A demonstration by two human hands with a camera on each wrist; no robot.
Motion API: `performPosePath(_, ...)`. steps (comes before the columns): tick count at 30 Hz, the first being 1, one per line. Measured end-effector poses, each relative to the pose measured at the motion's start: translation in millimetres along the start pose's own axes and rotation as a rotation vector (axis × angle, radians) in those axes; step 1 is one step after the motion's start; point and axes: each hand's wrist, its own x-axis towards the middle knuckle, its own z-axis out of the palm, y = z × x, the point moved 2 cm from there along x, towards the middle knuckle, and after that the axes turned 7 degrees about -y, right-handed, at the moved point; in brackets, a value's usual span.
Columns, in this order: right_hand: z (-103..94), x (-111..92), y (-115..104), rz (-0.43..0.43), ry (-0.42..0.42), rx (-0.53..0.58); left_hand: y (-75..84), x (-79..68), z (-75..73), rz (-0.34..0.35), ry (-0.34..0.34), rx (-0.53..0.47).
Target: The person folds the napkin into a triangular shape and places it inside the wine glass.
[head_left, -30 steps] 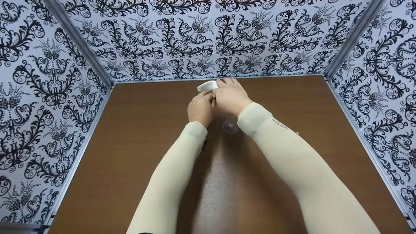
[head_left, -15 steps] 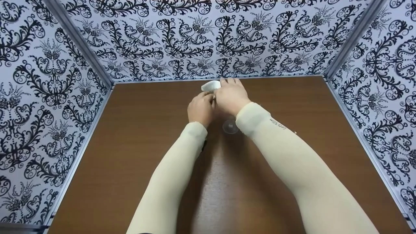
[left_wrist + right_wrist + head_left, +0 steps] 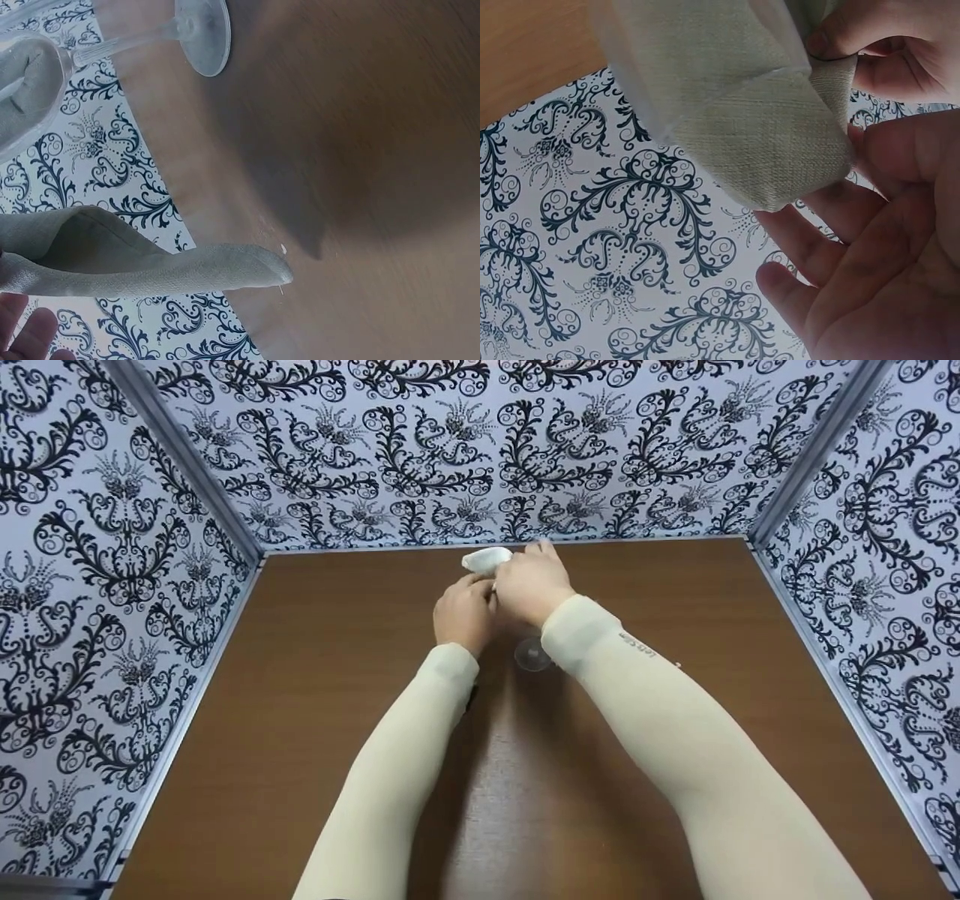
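Both hands meet over a stemmed wine glass (image 3: 90,51) of clear material, with pale grey-green woven cloth (image 3: 739,127) in its bowl. In the head view the glass's round foot (image 3: 533,654) shows beside the right wrist. A folded end of the cloth (image 3: 486,560) sticks out past the fingers. My left hand (image 3: 463,613) pinches the cloth between thumb and finger, as the right wrist view shows at upper right. My right hand (image 3: 534,583) holds the cloth's edge with thumb and forefinger; its other fingers are spread below. The bowl is mostly hidden by the hands in the head view.
A brown wooden table (image 3: 337,697) lies under the arms. White walls with black scrollwork (image 3: 435,450) stand at the back and both sides, joined by grey metal posts (image 3: 187,465). The back wall is close behind the hands.
The right hand has shifted slightly, its fingers now more bent over the cloth. The cloth's protruding end has moved a little to the right. The left hand and glass foot stay nearly in place.
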Motion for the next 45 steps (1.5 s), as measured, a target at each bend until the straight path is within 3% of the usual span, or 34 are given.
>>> performPosePath(12,0.7,-6.6,13.8,0.037,0.128,0.018,0.8,-0.3,-1.4,0.000,-0.023,0.009)
performPosePath(27,0.4,-26.6,38.1,0.050,0.372,-0.024,1.4,-0.3,-3.3,-0.019,-0.041,0.016)
performPosePath(34,7.9,-35.4,56.4,0.066,0.445,0.005,0.5,0.6,-2.5,-0.036,-0.066,0.035)
performPosePath(45,28.8,-44.5,79.0,0.031,0.670,0.007,-1.4,0.6,-1.5,-0.028,-0.049,0.030)
